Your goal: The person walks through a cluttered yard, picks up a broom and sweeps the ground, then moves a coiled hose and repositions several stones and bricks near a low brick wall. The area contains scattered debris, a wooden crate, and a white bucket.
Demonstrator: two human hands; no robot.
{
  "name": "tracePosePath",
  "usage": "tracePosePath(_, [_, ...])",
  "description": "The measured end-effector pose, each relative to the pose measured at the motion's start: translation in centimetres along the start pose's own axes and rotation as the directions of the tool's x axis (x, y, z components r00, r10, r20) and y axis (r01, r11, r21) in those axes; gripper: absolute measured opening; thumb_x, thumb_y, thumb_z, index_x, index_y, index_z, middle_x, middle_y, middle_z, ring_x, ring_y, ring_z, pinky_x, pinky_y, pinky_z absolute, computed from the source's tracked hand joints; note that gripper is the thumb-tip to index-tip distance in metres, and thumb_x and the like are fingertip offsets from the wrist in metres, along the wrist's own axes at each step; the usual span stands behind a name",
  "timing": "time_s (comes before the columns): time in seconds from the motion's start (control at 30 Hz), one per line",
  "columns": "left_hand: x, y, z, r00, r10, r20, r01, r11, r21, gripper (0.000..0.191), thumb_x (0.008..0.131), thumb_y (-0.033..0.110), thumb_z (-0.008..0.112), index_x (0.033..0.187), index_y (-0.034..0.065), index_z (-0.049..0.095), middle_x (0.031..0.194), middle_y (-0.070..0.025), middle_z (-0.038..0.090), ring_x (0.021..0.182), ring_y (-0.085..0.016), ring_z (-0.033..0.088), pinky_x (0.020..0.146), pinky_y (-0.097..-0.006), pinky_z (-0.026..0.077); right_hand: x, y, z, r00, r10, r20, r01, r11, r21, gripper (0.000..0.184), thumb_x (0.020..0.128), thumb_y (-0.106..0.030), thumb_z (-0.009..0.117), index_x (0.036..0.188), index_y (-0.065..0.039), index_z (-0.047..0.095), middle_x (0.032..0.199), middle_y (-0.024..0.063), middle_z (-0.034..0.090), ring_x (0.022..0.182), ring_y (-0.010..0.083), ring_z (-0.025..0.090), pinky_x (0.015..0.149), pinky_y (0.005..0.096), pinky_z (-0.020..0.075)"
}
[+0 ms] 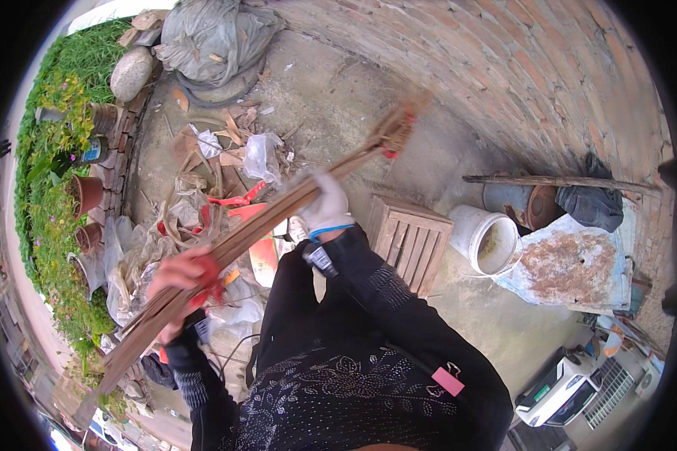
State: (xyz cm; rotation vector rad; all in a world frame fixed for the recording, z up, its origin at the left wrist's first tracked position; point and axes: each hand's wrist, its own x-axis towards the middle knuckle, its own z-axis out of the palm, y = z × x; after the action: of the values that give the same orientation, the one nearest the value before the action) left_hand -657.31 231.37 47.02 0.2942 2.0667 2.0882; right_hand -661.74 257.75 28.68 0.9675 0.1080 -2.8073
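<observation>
A long bundle of thin wooden strips [271, 216] runs slantwise across the view, tied with red material near both ends. My left hand [183, 282], which looks bare, grips its lower part beside a red tie [209, 282]. Further up, my right hand [326, 203], in a white glove with a blue cuff, is closed around the middle. The bundle's upper end is frayed and blurred by motion. Beneath it on the ground are a red-handled tool [240, 197], a red and white bag or packet [264, 253] and crumpled clear plastic [261, 157].
A slatted wooden crate [410, 239], a white plastic bucket [488, 242] and a rusty sheet [564, 262] stand to the right by the brick wall [485, 73]. Plastic sheeting [141, 253], potted plants [87, 194] and a low brick edging [121, 135] lie left. A large wrapped bundle [209, 45] sits ahead.
</observation>
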Motion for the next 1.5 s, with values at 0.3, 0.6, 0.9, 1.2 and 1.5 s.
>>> tracePosePath(0.3, [15.4, -6.4, 20.3, 0.939, -0.344, -0.024, 0.248, 0.722, -0.645, 0.04, 0.074, 0.011, 0.077, 0.107, 0.006, 0.055, 0.11, -0.0089, 0.06, 0.102, -0.016, 0.053, 0.089, -0.0308, 0.042, 11.2, -19.4, -10.8, 0.807, -0.343, -0.482, 0.231, 0.933, -0.277, 0.02, 0.085, -0.03, 0.058, 0.088, -0.011, 0.056, 0.077, 0.0081, 0.059, 0.07, 0.0266, 0.059, 0.067, 0.0445, 0.0499])
tracePosePath(0.6, [23.7, -11.6, 10.4, 0.995, 0.044, -0.086, -0.052, 0.994, -0.091, 0.025, 0.068, -0.005, 0.068, 0.082, 0.006, 0.051, 0.086, -0.0059, 0.053, 0.089, -0.02, 0.057, 0.101, -0.0429, 0.039, 29.1, -12.2, -6.6, 0.899, -0.093, -0.428, -0.067, 0.937, -0.344, 0.012, 0.079, -0.015, 0.058, 0.079, -0.003, 0.055, 0.077, 0.0115, 0.059, 0.069, 0.0278, 0.06, 0.068, 0.0396, 0.0515])
tracePosePath(0.9, [26.6, -11.7, 3.9, 0.974, 0.136, -0.181, -0.113, 0.985, 0.133, 0.027, 0.068, -0.001, 0.072, 0.081, 0.0067, 0.05, 0.087, -0.0086, 0.053, 0.091, -0.023, 0.058, 0.105, -0.0527, 0.037, 37.0, -5.3, 3.7, 0.901, -0.036, -0.433, -0.077, 0.967, -0.242, 0.018, 0.078, -0.022, 0.057, 0.082, -0.005, 0.052, 0.072, 0.0094, 0.056, 0.063, 0.0265, 0.055, 0.062, 0.0407, 0.0512])
tracePosePath(1.2, [27.4, -7.0, -0.7, 0.976, 0.216, 0.022, -0.213, 0.936, 0.28, 0.024, 0.071, -0.001, 0.071, 0.086, 0.0057, 0.054, 0.092, -0.0102, 0.057, 0.105, -0.028, 0.057, 0.108, -0.0549, 0.03, 37.7, -3.1, 11.3, 0.994, 0.097, -0.052, -0.09, 0.989, 0.113, 0.017, 0.082, -0.019, 0.052, 0.081, -0.002, 0.05, 0.073, 0.0104, 0.058, 0.065, 0.025, 0.057, 0.063, 0.0371, 0.0522])
tracePosePath(1.5, [16.1, -0.7, -1.4, 0.963, 0.262, -0.059, -0.24, 0.938, 0.249, 0.035, 0.066, 0.017, 0.078, 0.082, 0.0118, 0.048, 0.081, -0.0054, 0.055, 0.094, -0.029, 0.058, 0.102, -0.0597, 0.033, 22.8, -2.5, 11.6, 0.986, 0.146, 0.078, -0.159, 0.967, 0.198, 0.039, 0.092, -0.028, 0.046, 0.109, 0.005, 0.056, 0.081, 0.0083, 0.063, 0.071, 0.0199, 0.062, 0.075, 0.0352, 0.0549])
